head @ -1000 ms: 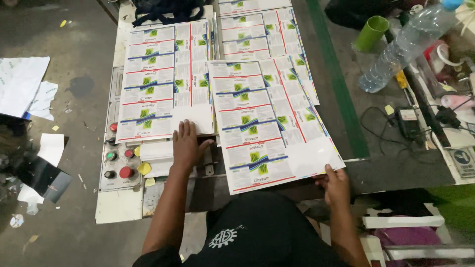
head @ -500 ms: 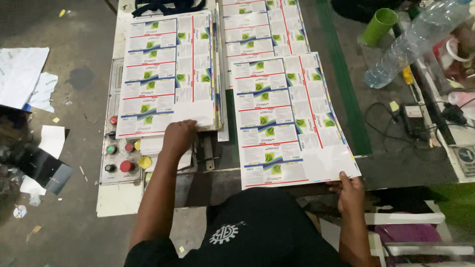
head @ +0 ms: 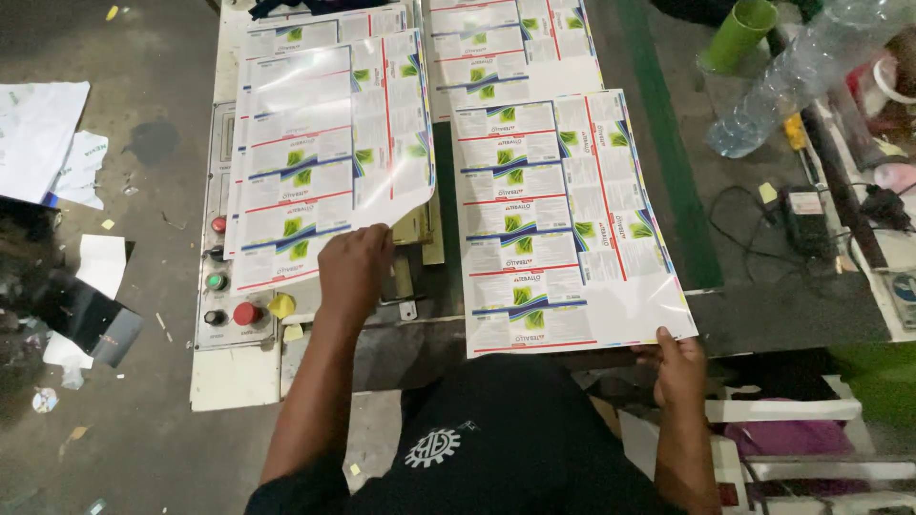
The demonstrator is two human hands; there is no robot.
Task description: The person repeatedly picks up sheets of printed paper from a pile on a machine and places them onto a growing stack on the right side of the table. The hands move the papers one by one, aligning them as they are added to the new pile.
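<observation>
My left hand (head: 353, 267) grips the near edge of a glossy printed label sheet (head: 324, 162) and lifts it off the left stack; the sheet bends and catches glare. My right hand (head: 676, 367) pinches the near right corner of another printed label sheet (head: 563, 219), which lies flat and hangs over the machine's front edge. Both sheets carry rows of white labels with green and blue marks. More printed sheets (head: 515, 48) lie further back on the machine bed.
A control panel (head: 227, 305) with red, green and black buttons sits at the left front. A clear plastic bottle (head: 801, 76), a green cup (head: 737, 33) and cables lie on the right. Scrap paper (head: 43, 133) is on the floor at left.
My left hand has lifted the left sheet off its stack, so it now curls upward. The right sheet has been pulled nearer and to the right by my right hand.
</observation>
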